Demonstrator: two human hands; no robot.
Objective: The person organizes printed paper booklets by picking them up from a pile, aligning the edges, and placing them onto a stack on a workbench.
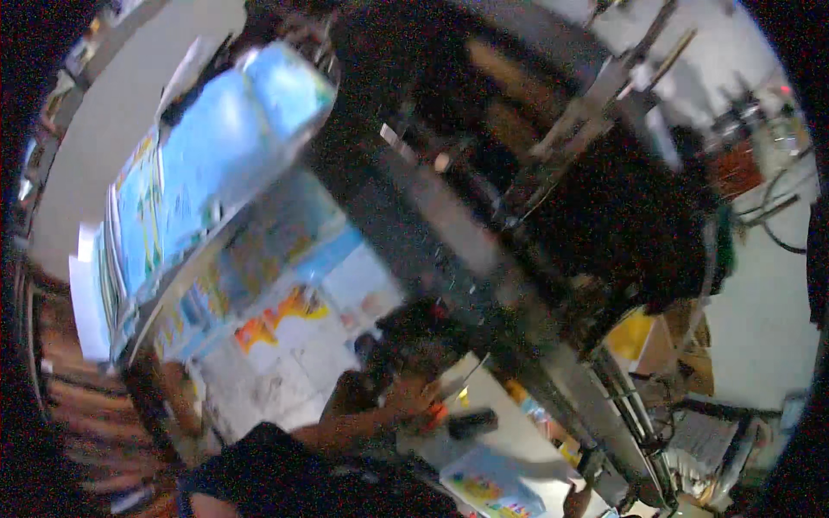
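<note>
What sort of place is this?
Probably a print or paper workshop, though blur makes that uncertain: colourful printed sheets, a blue stack with layered edges, and what looks like dark machinery.

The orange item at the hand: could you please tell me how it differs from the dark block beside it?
The orange item is bright, the dark block nearly black. The orange item, at the hand, shows smaller than the dark block farther out. Both look blurred.

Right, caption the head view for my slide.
Blurred view: a hand close to a small orange object, with blue printed sheets at upper left.
</note>
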